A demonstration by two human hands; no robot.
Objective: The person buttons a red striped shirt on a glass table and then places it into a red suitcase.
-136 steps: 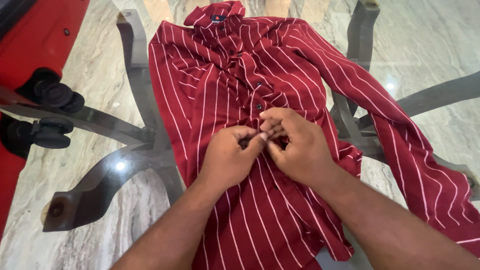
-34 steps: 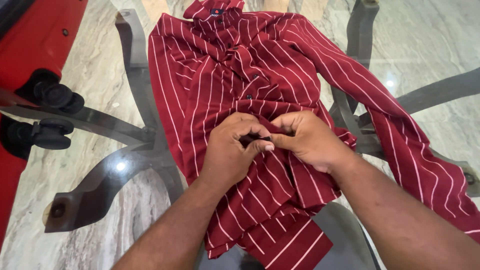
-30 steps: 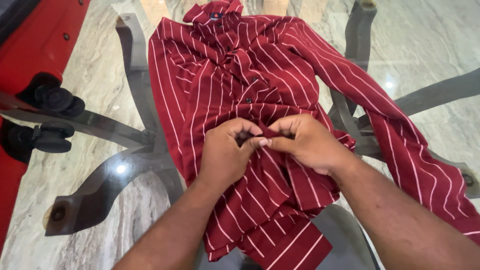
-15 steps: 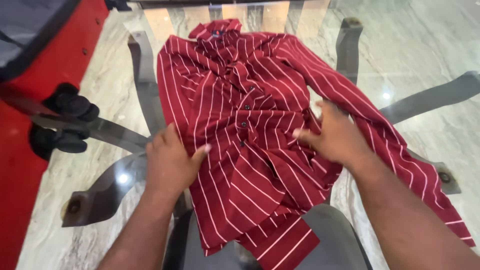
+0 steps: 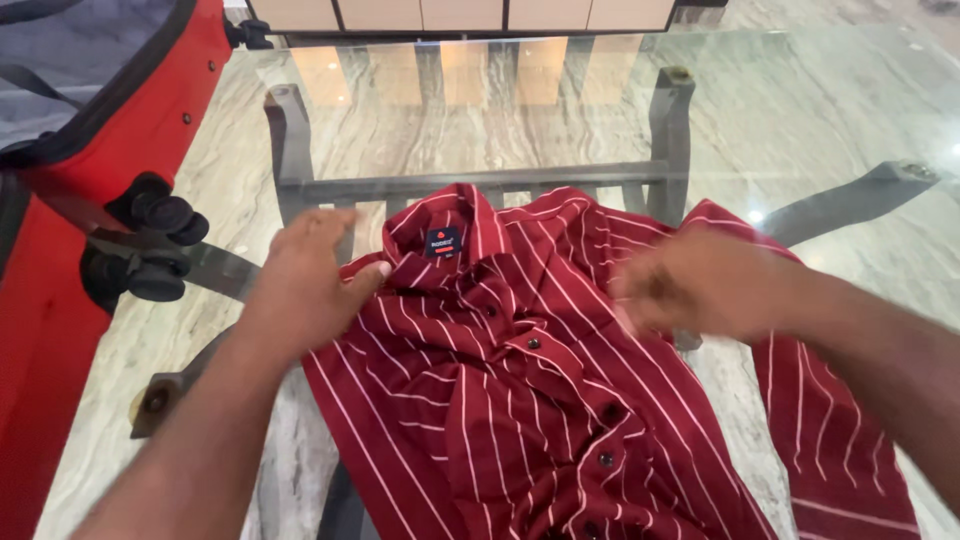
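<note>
From the head view, a dark red white-striped shirt point(image 5: 520, 370) lies buttoned, collar far, on the glass tabletop point(image 5: 800, 110); the left hand point(image 5: 305, 285) rests open-fingered on its left shoulder; the right hand point(image 5: 700, 285) is blurred over the right shoulder, grip impossible to tell; the right sleeve point(image 5: 840, 430) trails rightward and could slide on the slick glass; bare glass lies far; a red suitcase point(image 5: 60, 300) crowds the left.

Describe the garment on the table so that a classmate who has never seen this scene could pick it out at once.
Start at the glass table with the dark metal frame showing through it. Spread on the glass, between the left hand and the right hand, lies the shirt. It is the only cloth there: dark red with thin white stripes, a collar and dark buttons down its front.
</note>
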